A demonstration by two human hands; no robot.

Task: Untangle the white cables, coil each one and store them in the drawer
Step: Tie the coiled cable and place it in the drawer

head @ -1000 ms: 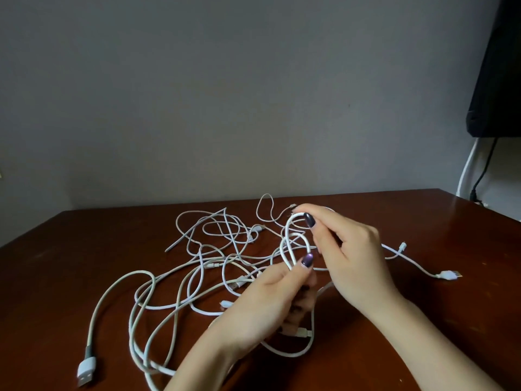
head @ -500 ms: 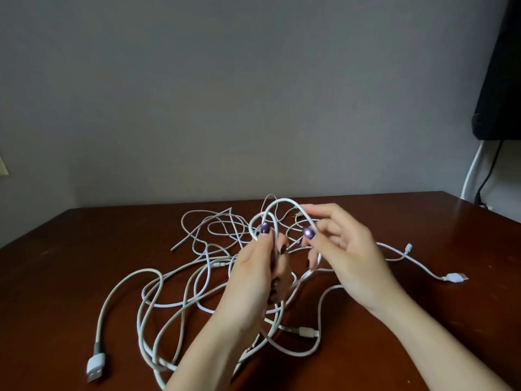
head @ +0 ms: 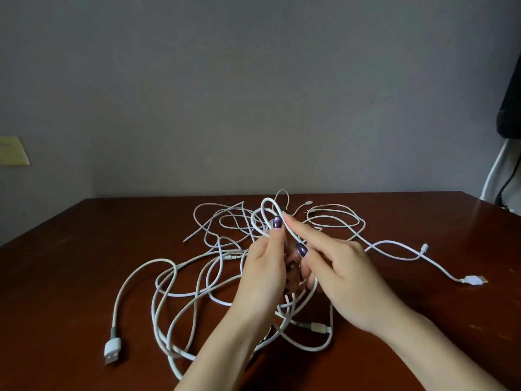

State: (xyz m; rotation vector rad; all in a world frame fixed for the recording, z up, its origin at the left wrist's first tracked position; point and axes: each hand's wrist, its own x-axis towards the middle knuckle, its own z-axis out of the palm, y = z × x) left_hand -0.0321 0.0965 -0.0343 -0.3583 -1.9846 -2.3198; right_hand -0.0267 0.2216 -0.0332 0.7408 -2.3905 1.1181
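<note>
Head view: white cables [head: 158, 260] tangled across the table [head: 70, 263], spreading from 8 to 3 o'clock around the hands. Raised loop [head: 266, 199] at 12 o'clock pinched by left hand [head: 262, 275] and right hand [head: 344, 275], thumbs close together. Feed slack through gently; avoid yanking knots tight. No drawer in sight.

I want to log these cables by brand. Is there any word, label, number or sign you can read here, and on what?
No text can be read.
Yellow note on the wall: faint marks, too blurred to read.
Near-left plug: no marking shows.
Right plug: too small to tell.
Cables: no print shows.
</note>
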